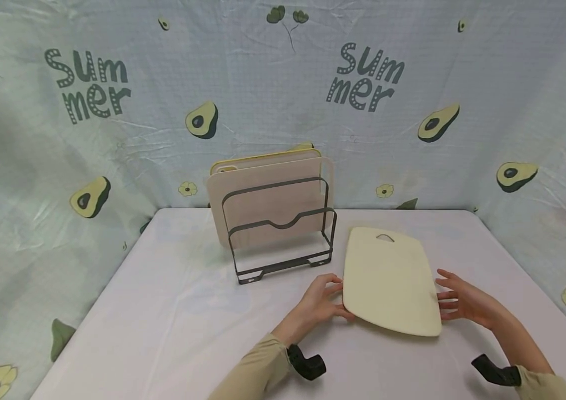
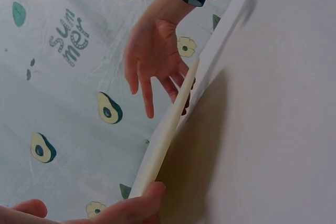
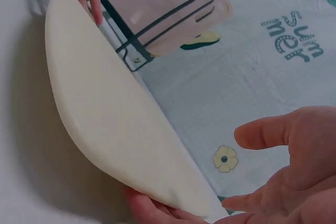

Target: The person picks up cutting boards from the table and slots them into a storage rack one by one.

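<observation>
A cream cutting board (image 1: 390, 280), with a slot handle at its far end, is between my two hands. It is tilted, and in the left wrist view its shadow falls on the table beneath it. My left hand (image 1: 320, 303) is at the board's near left edge; a fingertip touches the edge from below while another digit stands apart. On the opposite side, my right hand (image 1: 470, 303) has its fingers spread at the near right edge. The right wrist view shows fingertips (image 3: 147, 208) under the board, with the raised thumb clear of it.
Left of the cutting board stands a black wire rack (image 1: 283, 225). It holds a pinkish board (image 1: 273, 200) and a yellow-rimmed board (image 1: 263, 159) behind. The white table (image 1: 188, 333) meets a printed cloth backdrop (image 1: 263, 66) at the back and sides.
</observation>
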`<state>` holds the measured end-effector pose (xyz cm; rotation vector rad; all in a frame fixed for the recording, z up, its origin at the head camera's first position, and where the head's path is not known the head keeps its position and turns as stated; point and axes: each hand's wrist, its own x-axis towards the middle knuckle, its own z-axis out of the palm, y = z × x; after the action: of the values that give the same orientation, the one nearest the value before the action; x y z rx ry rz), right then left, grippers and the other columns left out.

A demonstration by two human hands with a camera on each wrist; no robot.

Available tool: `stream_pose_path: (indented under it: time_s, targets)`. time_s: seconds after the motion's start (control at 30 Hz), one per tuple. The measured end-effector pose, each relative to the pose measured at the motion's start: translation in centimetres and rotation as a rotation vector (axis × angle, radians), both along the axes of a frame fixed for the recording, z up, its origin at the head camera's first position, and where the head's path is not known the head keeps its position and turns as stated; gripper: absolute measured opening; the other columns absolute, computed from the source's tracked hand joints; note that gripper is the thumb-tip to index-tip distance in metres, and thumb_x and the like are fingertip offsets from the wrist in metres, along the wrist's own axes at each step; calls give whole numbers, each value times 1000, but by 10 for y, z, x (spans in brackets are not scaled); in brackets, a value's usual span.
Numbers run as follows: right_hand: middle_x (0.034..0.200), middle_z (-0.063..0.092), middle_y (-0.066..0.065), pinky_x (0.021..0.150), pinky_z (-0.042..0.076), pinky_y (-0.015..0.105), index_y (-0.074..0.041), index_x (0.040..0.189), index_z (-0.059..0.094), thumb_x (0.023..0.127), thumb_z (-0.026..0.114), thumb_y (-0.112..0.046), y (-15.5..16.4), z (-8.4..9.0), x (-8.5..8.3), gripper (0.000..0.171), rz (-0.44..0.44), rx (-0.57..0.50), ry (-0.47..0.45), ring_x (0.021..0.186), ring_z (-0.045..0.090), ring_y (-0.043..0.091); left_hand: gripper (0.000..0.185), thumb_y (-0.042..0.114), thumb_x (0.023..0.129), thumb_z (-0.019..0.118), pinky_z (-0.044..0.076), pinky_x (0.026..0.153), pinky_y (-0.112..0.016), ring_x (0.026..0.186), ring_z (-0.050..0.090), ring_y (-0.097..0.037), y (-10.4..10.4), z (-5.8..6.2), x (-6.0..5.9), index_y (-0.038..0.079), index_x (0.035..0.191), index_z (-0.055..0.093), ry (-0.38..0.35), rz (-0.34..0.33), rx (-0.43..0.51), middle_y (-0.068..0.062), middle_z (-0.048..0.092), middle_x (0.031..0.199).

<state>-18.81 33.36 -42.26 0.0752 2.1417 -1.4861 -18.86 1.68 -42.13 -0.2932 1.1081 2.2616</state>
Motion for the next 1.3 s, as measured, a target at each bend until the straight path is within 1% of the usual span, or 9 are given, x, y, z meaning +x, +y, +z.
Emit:
stream_pose_path:
  time_s: [0.07,0.17,0.3,0.4,0.57,0.7,0.9,1.1,1.3]
  targets:
    - [134,14,39,82,49,43,-7,139,-20,95,26,-40,-3,1,3,72,15,-33,-11,102,52,21,64,11,78,40,21,94,-68,120,25,-57,-6,2,1,3,134,11,9,5,17,-23,12,145]
    - [133,16,40,83,48,44,-7,138,-22,95,25,-42,-6,2,3,72,20,-80,-39,100,55,19,56,9,78,40,22,96,-66,120,27,-54,-11,3,2,2,129,19,-3,45,11,-27,15,141]
    - [131,23,39,84,48,45,-7,138,-23,96,24,-42,-7,1,-1,72,12,-107,-52,99,57,20,39,7,76,41,28,96,-61,115,35,-48,-14,4,4,-2,112,28,-32,118,-14,-35,26,126]
    - [131,26,36,84,48,43,-7,138,-22,96,24,-40,-6,-2,-9,71,-10,-107,-32,98,57,19,26,5,75,40,31,95,-59,108,39,-43,-15,5,5,-2,98,31,-17,141,-37,-32,32,114]
    - [136,16,37,84,49,39,-4,139,-20,95,23,-44,-3,-5,-27,73,-69,-104,-18,93,57,14,19,6,76,40,34,93,-59,94,48,-38,-17,2,4,-3,92,36,55,101,-117,-23,39,100]
    - [137,9,39,84,49,37,-3,138,-22,93,26,-47,-1,-4,-41,79,-135,-150,-26,87,57,11,18,7,77,41,35,92,-59,89,49,-37,-20,3,3,-3,91,40,78,59,-161,-20,41,96]
    - [143,-3,34,84,49,36,-11,138,-26,92,34,-44,1,-2,-58,82,-260,-353,-53,80,58,12,16,8,80,40,33,94,-58,89,48,-38,-31,7,-2,-4,90,43,79,23,-160,-19,40,96]
    - [137,11,28,79,50,36,-19,142,-14,93,36,-37,3,-3,-66,72,-365,-558,-87,80,59,17,24,8,83,36,32,96,-57,93,47,-39,-39,9,-7,-9,98,43,94,-6,-155,-19,38,100]
    - [126,28,19,80,50,33,-13,143,-4,92,38,-37,2,-8,-66,70,-351,-547,-69,82,60,15,23,10,83,38,33,96,-56,88,45,-33,-43,9,-9,-7,96,44,107,-1,-189,-18,40,100]
